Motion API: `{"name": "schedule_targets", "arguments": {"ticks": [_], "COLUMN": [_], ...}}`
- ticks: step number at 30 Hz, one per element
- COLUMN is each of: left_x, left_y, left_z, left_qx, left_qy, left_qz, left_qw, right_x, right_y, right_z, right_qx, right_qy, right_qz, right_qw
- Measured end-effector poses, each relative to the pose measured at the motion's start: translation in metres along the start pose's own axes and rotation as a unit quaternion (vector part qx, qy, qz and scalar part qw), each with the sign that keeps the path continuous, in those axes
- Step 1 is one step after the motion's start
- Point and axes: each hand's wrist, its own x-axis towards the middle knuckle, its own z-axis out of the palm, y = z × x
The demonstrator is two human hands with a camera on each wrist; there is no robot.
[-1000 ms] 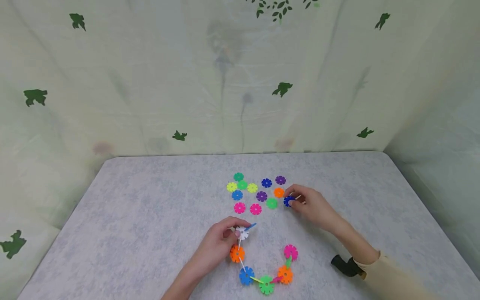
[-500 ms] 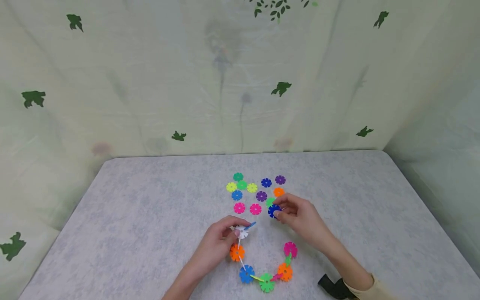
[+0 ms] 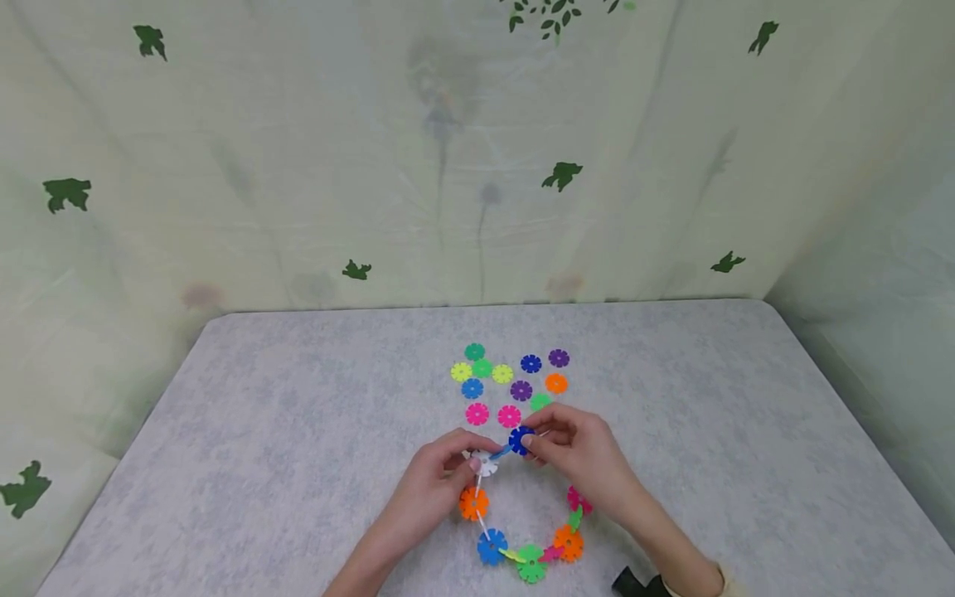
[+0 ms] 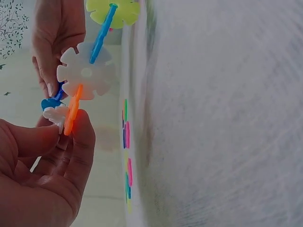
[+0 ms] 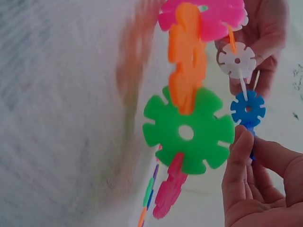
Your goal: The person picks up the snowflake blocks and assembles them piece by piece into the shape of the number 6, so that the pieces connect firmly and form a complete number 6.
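My left hand (image 3: 429,481) pinches a white notched flower disc (image 3: 487,468) at one end of a linked chain. A light blue disc (image 5: 256,112) slots edge-on into the white one. My right hand (image 3: 589,452) pinches a dark blue disc (image 3: 518,440) between thumb and fingers, its edge meeting the light blue disc. The chain curves toward me through an orange disc (image 3: 473,504), a blue disc (image 3: 492,549), a green disc (image 3: 532,568) and another orange disc (image 3: 569,544). Its other end is a pink disc (image 3: 575,498), partly behind my right hand in the head view.
Several loose discs lie flat beyond my hands, among them a pink disc (image 3: 477,413), a purple disc (image 3: 559,358) and a yellow disc (image 3: 461,372). The grey table (image 3: 313,398) ends at a pale curtain (image 3: 298,166). A black wrist strap (image 3: 632,584) shows at my right forearm.
My right hand has carried the dark blue disc left and nearer to me, from beside the loose discs to the light blue disc. My left hand has stayed nearly still.
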Motion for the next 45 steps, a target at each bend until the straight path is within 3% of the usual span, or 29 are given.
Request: {"name": "schedule_targets", "arguments": {"ticks": [13, 18, 23, 28, 36, 45], "left_x": [-0.001, 0.000, 0.002, 0.003, 0.002, 0.002], "left_y": [0.001, 0.000, -0.001, -0.001, -0.003, -0.006], "left_z": [0.003, 0.003, 0.004, 0.004, 0.001, -0.001], "left_qx": [0.016, -0.021, -0.076, -0.062, -0.016, 0.004], "left_qy": [0.014, -0.008, -0.040, -0.047, -0.029, -0.020], "left_qz": [-0.001, -0.007, -0.051, -0.091, -0.062, -0.038], "left_qw": [0.9998, 0.9997, 0.9950, 0.9928, 0.9975, 0.9991], "right_x": [-0.002, 0.001, 0.000, -0.003, -0.003, 0.008], "right_y": [0.006, 0.008, 0.009, 0.008, 0.006, 0.013], "right_z": [0.011, 0.009, 0.008, 0.011, 0.013, -0.005], "right_qx": [0.034, 0.046, 0.039, 0.021, 0.028, -0.055], "right_qy": [-0.007, -0.016, -0.056, -0.091, -0.124, -0.077], "right_qz": [-0.017, -0.018, -0.021, -0.038, -0.008, -0.007], "right_qw": [0.9993, 0.9987, 0.9974, 0.9949, 0.9918, 0.9955]}}
